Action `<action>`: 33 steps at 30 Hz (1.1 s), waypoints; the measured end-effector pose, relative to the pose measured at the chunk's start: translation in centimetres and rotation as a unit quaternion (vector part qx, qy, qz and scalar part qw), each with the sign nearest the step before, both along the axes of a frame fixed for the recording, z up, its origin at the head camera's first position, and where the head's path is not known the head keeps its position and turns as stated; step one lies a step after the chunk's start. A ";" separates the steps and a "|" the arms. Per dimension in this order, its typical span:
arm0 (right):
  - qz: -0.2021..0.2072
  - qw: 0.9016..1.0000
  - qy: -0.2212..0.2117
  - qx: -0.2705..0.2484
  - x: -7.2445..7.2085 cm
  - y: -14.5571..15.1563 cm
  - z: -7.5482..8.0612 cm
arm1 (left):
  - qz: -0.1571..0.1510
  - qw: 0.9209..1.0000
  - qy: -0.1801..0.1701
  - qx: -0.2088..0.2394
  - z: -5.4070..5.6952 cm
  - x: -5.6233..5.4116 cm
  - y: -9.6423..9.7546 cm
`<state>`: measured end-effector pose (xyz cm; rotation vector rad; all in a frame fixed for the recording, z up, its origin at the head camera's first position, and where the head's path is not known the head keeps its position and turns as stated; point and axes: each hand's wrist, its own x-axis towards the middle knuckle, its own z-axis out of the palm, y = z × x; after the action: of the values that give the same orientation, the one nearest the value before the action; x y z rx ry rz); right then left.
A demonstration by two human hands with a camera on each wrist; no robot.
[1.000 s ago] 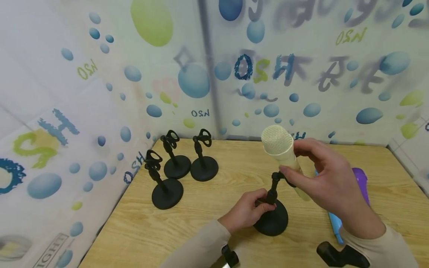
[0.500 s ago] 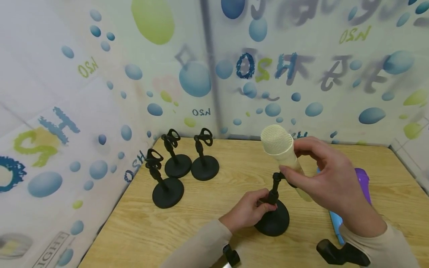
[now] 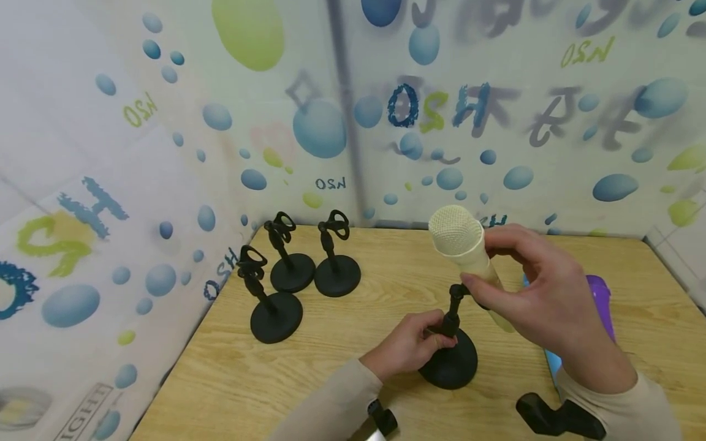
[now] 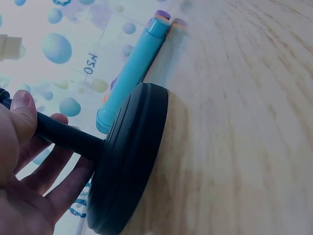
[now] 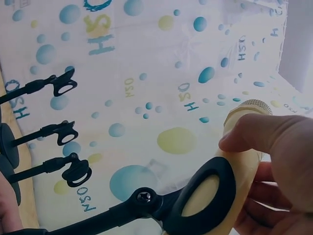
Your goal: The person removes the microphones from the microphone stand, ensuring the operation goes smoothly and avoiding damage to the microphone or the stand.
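A cream microphone (image 3: pixel 456 231) tilts in the clip (image 5: pixel 226 196) of a black desk stand (image 3: pixel 449 361). My right hand (image 3: pixel 543 300) grips its body just below the mesh head, thumb on the near side. The clip wraps the microphone's body in the right wrist view. Lower down, my left hand (image 3: pixel 410 343) holds the stand's post (image 4: pixel 68 134) between thumb and fingers, just above the round base. That base (image 4: pixel 132 156) meets the wooden table in the left wrist view.
Three more black stands (image 3: pixel 276 317) with bare clips are grouped at the table's back left. Right of my right hand lie a purple microphone (image 3: pixel 601 303) and a blue one (image 4: pixel 132 73), partly hidden by the forearm in the head view. Printed fabric walls (image 3: pixel 386 153) border the table.
Both hands keep their holds, and the microphone and stand stay almost still. The head view shifts very slightly.
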<state>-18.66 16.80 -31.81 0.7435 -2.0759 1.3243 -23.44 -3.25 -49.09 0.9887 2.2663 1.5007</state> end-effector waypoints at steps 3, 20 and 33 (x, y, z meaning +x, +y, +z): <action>-0.016 1.000 0.005 0.019 0.0 0.0 0.1 | 0.001 1.000 0.001 -0.001 0.1 0.0 0.0; -0.026 0.999 0.008 0.045 0.0 -0.1 0.6 | -0.003 1.000 0.002 -0.009 0.2 -0.1 -0.1; -0.010 1.000 0.010 0.020 -0.1 -0.4 0.7 | -0.008 1.000 -0.001 -0.009 0.2 -0.1 -0.2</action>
<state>-18.72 16.40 -31.06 0.7478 -2.0935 1.2631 -23.55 -3.44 -48.87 0.9978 2.2599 1.4719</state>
